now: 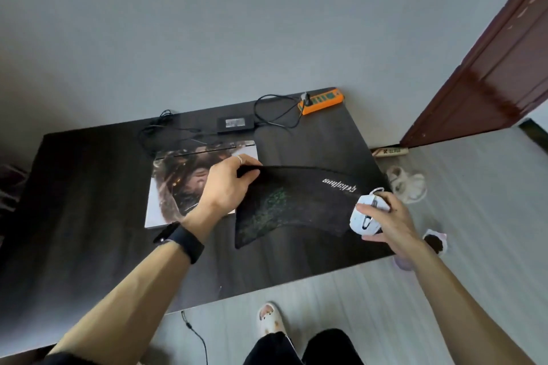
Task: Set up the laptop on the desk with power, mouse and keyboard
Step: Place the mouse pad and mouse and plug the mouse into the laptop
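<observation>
Forearms (133, 290) reach over the table (89, 201) — left hand (225, 184) pinches the lifted far edge of the black mouse pad (296, 204), right hand (388, 222) grips a white mouse (357, 221) at its right end. Closed laptop (175, 184) lies just left — power brick (235, 123), orange power strip (321, 101) beyond.

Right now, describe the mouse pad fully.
The mouse pad is a thin, floppy black sheet with pale lettering near its far right corner and a faint green pattern. It arches up over the desk, right of the closed laptop. The left hand pinches its far left corner; the right hand, gripping a white mouse, is at its right end.
</observation>
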`<state>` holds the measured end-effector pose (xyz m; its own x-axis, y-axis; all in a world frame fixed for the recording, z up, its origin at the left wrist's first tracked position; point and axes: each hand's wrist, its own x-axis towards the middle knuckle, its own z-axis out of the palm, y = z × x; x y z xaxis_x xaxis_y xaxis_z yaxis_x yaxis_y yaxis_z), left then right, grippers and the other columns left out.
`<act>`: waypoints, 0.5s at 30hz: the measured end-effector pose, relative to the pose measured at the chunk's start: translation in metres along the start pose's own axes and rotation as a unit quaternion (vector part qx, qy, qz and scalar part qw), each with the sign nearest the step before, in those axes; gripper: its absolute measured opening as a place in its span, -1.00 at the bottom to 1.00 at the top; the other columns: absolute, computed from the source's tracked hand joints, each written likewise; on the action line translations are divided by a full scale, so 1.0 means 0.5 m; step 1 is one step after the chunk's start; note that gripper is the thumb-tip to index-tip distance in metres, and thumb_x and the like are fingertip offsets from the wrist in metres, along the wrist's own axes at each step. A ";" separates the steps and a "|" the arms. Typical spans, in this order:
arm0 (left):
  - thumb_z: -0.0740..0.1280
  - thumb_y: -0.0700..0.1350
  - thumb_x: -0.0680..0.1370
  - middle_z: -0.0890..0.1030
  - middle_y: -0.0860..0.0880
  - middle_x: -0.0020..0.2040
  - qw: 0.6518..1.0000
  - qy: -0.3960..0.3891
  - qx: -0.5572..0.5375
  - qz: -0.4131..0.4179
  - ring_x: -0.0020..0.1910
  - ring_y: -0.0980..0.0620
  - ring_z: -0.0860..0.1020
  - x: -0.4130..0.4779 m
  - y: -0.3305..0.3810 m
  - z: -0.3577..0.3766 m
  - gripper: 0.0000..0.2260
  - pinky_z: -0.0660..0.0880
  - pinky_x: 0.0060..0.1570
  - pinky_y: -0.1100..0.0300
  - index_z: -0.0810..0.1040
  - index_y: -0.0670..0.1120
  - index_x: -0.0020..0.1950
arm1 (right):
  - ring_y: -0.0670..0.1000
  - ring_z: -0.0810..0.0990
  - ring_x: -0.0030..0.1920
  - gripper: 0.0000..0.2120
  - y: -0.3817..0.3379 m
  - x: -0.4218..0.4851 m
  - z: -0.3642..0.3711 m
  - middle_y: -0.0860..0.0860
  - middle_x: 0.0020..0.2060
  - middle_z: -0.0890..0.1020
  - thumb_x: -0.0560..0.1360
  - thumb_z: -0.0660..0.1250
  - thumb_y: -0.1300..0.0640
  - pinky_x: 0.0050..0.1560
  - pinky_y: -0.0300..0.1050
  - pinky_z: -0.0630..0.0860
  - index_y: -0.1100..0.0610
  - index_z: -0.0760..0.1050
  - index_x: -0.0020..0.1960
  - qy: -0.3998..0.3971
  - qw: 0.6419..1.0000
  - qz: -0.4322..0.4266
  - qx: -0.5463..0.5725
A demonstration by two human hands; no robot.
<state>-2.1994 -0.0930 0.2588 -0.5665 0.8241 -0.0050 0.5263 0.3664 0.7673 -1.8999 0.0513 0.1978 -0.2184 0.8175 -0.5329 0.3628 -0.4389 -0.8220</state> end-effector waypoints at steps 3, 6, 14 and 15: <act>0.48 -0.20 0.47 0.71 0.12 -0.16 0.994 -0.048 -0.044 -0.085 -0.14 0.18 0.64 0.062 -0.031 0.033 -0.84 0.57 -0.03 0.32 0.70 0.07 -0.10 | 0.14 0.63 0.07 -0.59 -0.044 0.044 -0.047 0.00 0.08 0.60 0.42 0.57 0.16 -0.12 0.35 0.66 -0.01 0.49 0.17 0.024 1.000 -0.010 -0.013; 0.54 -0.18 0.42 0.72 0.07 -0.20 0.983 -0.069 -0.084 -0.147 -0.15 0.05 0.67 0.124 -0.040 0.087 -0.86 0.61 -0.15 0.22 0.71 0.06 -0.14 | 0.17 0.62 0.09 -0.55 -0.091 0.102 -0.098 -0.01 0.08 0.60 0.44 0.55 0.10 -0.12 0.34 0.66 -0.10 0.48 0.26 -0.003 0.998 0.012 -0.065; 0.50 -0.26 0.47 0.67 -0.04 -0.15 0.950 -0.137 -0.086 -0.266 -0.32 0.11 0.59 0.232 -0.044 0.227 -0.84 0.58 -0.42 0.25 0.70 -0.12 0.03 | 0.22 0.65 0.06 -0.53 -0.126 0.291 -0.175 0.07 0.13 0.63 0.40 0.56 -0.05 -0.26 0.18 0.66 -0.14 0.49 0.25 -0.127 0.963 0.119 -0.207; 0.49 -0.26 0.47 0.68 -0.05 -0.13 0.948 -0.138 -0.071 -0.278 -0.28 0.06 0.61 0.242 -0.050 0.245 -0.84 0.65 -0.31 0.14 0.70 -0.12 0.04 | 0.18 0.66 0.04 -0.54 -0.123 0.325 -0.172 0.07 0.12 0.64 0.38 0.56 -0.08 -0.28 0.09 0.65 -0.12 0.52 0.22 -0.120 0.959 0.109 -0.233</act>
<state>-2.2032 0.0505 0.1603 -0.5335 0.6097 -0.5862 0.0942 0.7317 0.6751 -1.8799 0.2429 0.1791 -0.2733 0.5910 -0.7589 0.7765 -0.3300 -0.5367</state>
